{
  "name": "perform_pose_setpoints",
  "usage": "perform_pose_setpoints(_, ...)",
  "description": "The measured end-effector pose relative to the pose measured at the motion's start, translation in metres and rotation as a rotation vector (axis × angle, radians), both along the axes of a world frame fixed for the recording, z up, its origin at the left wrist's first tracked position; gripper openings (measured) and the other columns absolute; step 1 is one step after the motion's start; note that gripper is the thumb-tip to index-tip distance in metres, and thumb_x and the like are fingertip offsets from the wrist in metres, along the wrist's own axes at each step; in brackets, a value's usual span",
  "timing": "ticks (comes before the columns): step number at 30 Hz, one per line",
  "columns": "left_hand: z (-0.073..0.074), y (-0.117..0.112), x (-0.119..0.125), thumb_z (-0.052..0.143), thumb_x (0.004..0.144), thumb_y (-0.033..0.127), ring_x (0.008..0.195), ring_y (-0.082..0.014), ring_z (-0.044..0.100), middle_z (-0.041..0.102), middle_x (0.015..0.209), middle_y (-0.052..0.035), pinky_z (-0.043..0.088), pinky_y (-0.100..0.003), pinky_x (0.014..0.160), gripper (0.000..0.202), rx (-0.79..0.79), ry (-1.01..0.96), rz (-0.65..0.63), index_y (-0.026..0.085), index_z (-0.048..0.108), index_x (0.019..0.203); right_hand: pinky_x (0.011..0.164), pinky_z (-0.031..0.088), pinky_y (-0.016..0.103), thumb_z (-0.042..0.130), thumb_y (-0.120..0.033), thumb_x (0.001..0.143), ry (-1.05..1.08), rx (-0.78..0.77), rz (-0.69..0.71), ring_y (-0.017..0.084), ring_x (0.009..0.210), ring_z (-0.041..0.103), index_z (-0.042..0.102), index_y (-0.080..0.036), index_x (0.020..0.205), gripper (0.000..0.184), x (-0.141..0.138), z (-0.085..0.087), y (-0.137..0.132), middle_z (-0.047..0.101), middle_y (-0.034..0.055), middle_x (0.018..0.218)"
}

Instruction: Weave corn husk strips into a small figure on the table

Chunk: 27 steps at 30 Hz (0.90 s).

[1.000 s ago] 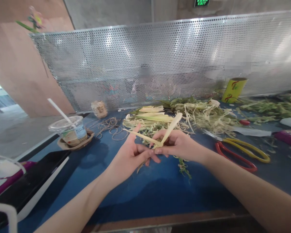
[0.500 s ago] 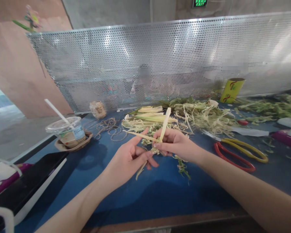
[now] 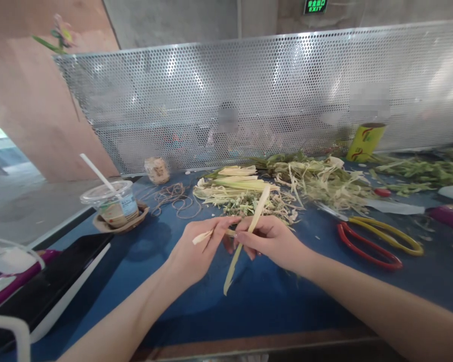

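Observation:
My right hand [image 3: 268, 239] pinches a long pale corn husk strip [image 3: 259, 207] between thumb and fingers. The strip slants across the fingertips, its upper end standing above them and its narrow lower end hanging toward me. Close beside it, my left hand [image 3: 202, 246] has its fingers pressed together on another husk strip [image 3: 203, 237], whose blunt end pokes out near the base of the fingers. A short length of that strip shows between the two hands. What lies behind the fingertips is hidden. Just beyond the hands is a pile of husk strips and dried sprigs [image 3: 241, 201].
Red-and-yellow-handled scissors [image 3: 370, 251] lie to the right. Behind them spread shredded husks [image 3: 320, 181] and a yellow tube [image 3: 366, 142]. At left are twine [image 3: 173, 196], a lidded cup [image 3: 115, 206] with a straw and a black tray [image 3: 60, 281]. A perforated metal screen [image 3: 249, 100] spans the back.
My left hand has turned and closed over its strip, which now points back across that hand. The strip in my right hand now leans and hangs lower. A green sprig below the hands is out of sight.

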<state>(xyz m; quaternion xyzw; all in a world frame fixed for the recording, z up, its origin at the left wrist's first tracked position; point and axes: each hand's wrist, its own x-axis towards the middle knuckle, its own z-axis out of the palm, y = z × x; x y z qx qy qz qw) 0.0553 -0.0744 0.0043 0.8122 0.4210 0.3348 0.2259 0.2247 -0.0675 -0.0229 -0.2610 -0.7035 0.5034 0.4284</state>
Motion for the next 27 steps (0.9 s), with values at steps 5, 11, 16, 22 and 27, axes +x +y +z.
perform_pose_setpoints(5,0.001,0.002,-0.003,0.034,0.089,0.034,0.057,-0.014,0.059,0.062,0.052,0.0012,0.042,-0.022,0.064,0.038,-0.041,-0.063,0.002,0.017,0.066,0.097,0.044,0.032,0.018,0.052,-0.031,0.08,-0.01,-0.043,-0.01,0.005,0.041,0.04,0.055,-0.015,0.068,0.02,-0.001,0.003,-0.001,0.045,-0.0062,0.045)
perform_pose_setpoints(11,-0.001,0.007,0.0,0.037,0.087,0.038,0.058,-0.0145,0.059,0.061,0.052,0.0005,0.043,-0.025,0.068,0.039,-0.122,-0.213,0.029,0.014,0.064,0.101,0.037,0.03,0.016,0.049,-0.037,0.081,-0.026,-0.167,0.026,0.004,0.034,0.039,0.052,-0.015,0.067,0.027,0.0,0.004,0.002,0.048,-0.0059,0.041)
perform_pose_setpoints(16,-0.008,0.015,0.006,0.036,0.085,0.047,0.05,-0.014,0.055,0.057,0.049,-0.0008,0.043,-0.027,0.055,0.05,-0.479,-0.533,-0.073,0.008,0.059,0.105,0.032,0.022,0.015,0.041,-0.044,0.085,0.037,-0.279,0.012,0.004,0.03,0.031,0.045,-0.017,0.086,0.027,0.001,0.006,0.005,0.047,-0.0076,0.04)
perform_pose_setpoints(22,-0.011,0.012,0.01,0.058,0.075,0.037,0.059,-0.0126,0.058,0.063,0.064,-0.0028,0.042,-0.022,0.054,0.042,-0.566,-0.518,-0.231,0.013,0.056,0.109,0.037,0.027,0.015,0.051,-0.036,0.08,0.002,-0.181,-0.104,0.004,0.037,0.036,0.038,-0.02,0.09,0.023,0.002,0.006,0.006,0.044,-0.0099,0.047)
perform_pose_setpoints(27,-0.013,0.012,0.012,0.052,0.08,0.038,0.057,-0.0129,0.058,0.065,0.061,-0.0049,0.044,-0.022,0.053,0.033,-0.551,-0.532,-0.139,0.011,0.062,0.096,0.055,0.039,0.026,0.049,-0.032,0.081,-0.32,0.434,-0.469,0.013,0.06,0.051,0.042,-0.02,0.095,0.019,0.011,0.004,0.007,0.056,0.0002,0.068)
